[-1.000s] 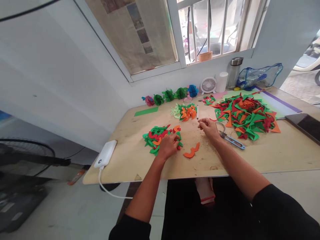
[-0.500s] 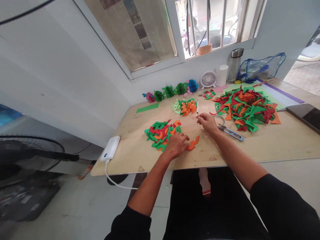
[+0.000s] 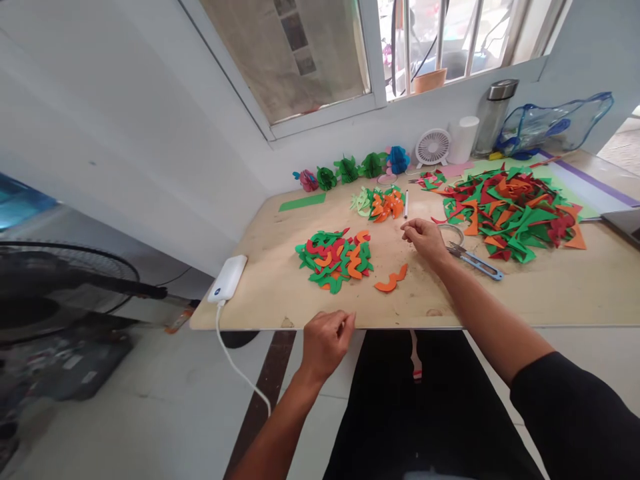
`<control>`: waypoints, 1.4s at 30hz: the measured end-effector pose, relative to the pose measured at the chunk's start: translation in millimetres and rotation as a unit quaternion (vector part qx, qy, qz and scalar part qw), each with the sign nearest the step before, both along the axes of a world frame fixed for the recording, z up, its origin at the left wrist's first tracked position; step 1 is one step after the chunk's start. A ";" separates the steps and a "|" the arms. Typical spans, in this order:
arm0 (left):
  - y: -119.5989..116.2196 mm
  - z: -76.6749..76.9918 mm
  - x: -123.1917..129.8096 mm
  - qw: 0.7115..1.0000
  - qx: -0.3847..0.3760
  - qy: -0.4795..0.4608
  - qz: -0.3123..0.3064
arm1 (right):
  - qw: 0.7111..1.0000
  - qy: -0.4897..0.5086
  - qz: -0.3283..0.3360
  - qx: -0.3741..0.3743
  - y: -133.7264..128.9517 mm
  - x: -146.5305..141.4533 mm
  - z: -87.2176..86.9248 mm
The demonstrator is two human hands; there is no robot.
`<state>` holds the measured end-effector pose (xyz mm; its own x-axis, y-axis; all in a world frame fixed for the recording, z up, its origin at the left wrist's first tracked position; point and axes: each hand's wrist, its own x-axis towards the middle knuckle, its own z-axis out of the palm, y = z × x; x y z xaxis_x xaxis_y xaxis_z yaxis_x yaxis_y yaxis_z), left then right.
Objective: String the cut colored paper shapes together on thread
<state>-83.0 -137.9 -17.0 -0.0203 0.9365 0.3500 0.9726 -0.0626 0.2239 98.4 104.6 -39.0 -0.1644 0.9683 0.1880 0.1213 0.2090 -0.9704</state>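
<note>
My left hand (image 3: 327,339) is at the table's front edge with its fingers curled together; anything inside them is hidden. Over the table, left of the blue-handled snips (image 3: 475,260), my right hand (image 3: 421,237) has its fingertips pinched, and I cannot make out anything between them. An orange curved paper piece (image 3: 387,285) lies between the hands. To its left is a pile of curved green, red and orange pieces (image 3: 336,257). A larger heap of green, red and orange paper scraps (image 3: 520,207) lies on the right.
A white power bank (image 3: 229,279) with a cable lies at the table's left edge. Along the wall stand folded paper shapes (image 3: 349,170), a small fan (image 3: 433,147) and a bottle (image 3: 495,120). A pen (image 3: 406,204) lies near small orange pieces (image 3: 387,203).
My left hand has moved from beside the curved-piece pile back to the front edge, and its fingers have closed. My right hand stays near the snips. The view has shifted slightly.
</note>
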 end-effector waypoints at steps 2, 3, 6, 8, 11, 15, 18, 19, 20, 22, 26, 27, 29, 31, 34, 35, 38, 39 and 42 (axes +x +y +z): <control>-2.7 1.5 -5.3 0.999 0.015 -0.008 0.042 | 1.000 -0.008 0.000 0.005 -1.4 -0.3 1.5; -1.1 1.3 -6.6 0.999 0.023 -0.007 0.049 | 1.000 -0.011 0.001 0.007 -2.0 -0.3 2.1; 11.2 -3.3 -2.8 0.999 0.019 0.040 0.008 | 1.000 -0.015 0.000 0.008 -3.5 0.2 3.8; 19.4 -7.2 3.5 0.997 -0.004 0.079 -0.009 | 1.000 -0.017 -0.002 0.008 -4.3 0.8 5.0; 17.9 -9.4 9.5 0.994 -0.014 0.108 -0.025 | 1.000 -0.018 -0.005 0.008 -4.9 1.6 6.7; -15.0 -6.3 3.9 0.994 0.060 0.087 -0.036 | 1.000 -0.014 -0.003 0.008 -5.2 0.3 7.5; -39.1 -5.9 -4.0 0.993 0.093 0.056 -0.051 | 1.000 -0.013 0.001 0.006 -5.5 -1.5 6.4; -42.4 -6.9 -5.9 0.993 0.101 0.047 -0.035 | 1.000 -0.013 0.002 0.005 -5.5 -1.9 5.8; -42.9 -8.4 -7.3 0.993 0.109 0.037 -0.015 | 1.000 -0.013 0.003 0.004 -5.4 -2.1 5.1; -36.7 -12.8 -7.7 0.993 0.114 0.021 0.008 | 1.000 -0.014 0.003 0.004 -4.7 -1.9 3.6; -18.9 -23.9 0.0 0.998 0.059 0.036 -0.009 | 1.000 -0.018 -0.001 0.005 -2.3 -0.3 1.0; -17.9 -26.1 3.2 0.999 0.038 0.033 -0.013 | 1.000 -0.019 -0.001 0.005 -1.8 0.0 0.5; -21.1 -28.6 10.0 0.999 0.014 -0.001 -0.039 | 1.000 -0.020 0.001 0.005 -1.1 0.0 -0.2; -26.8 -28.1 15.8 0.989 -0.002 -0.080 -0.121 | 1.000 -0.024 0.007 0.004 -1.3 -0.5 -0.6; -26.3 -23.8 20.2 0.965 0.014 -0.236 -0.110 | 0.999 -0.038 0.014 0.005 -2.6 -1.3 -0.6; -22.1 -22.4 20.5 0.962 0.032 -0.263 -0.067 | 0.999 -0.043 0.013 0.007 -3.0 -1.2 -0.6; -2.1 -21.8 20.3 0.965 0.072 -0.250 0.018 | 0.998 -0.053 0.007 0.014 -3.2 0.0 -0.8; 5.0 -23.0 20.9 0.971 0.081 -0.222 0.034 | 0.998 -0.054 0.005 0.015 -3.0 0.4 -1.0; 22.2 -28.7 26.7 0.980 0.093 -0.171 0.040 | 0.998 -0.056 0.001 0.015 -2.0 1.1 -1.9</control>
<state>-56.2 -115.7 -45.6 -0.2375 0.8473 0.4750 0.8465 -0.0593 0.5290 99.4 102.6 -41.0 -0.1883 0.9621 0.1974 0.2275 0.2383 -0.9442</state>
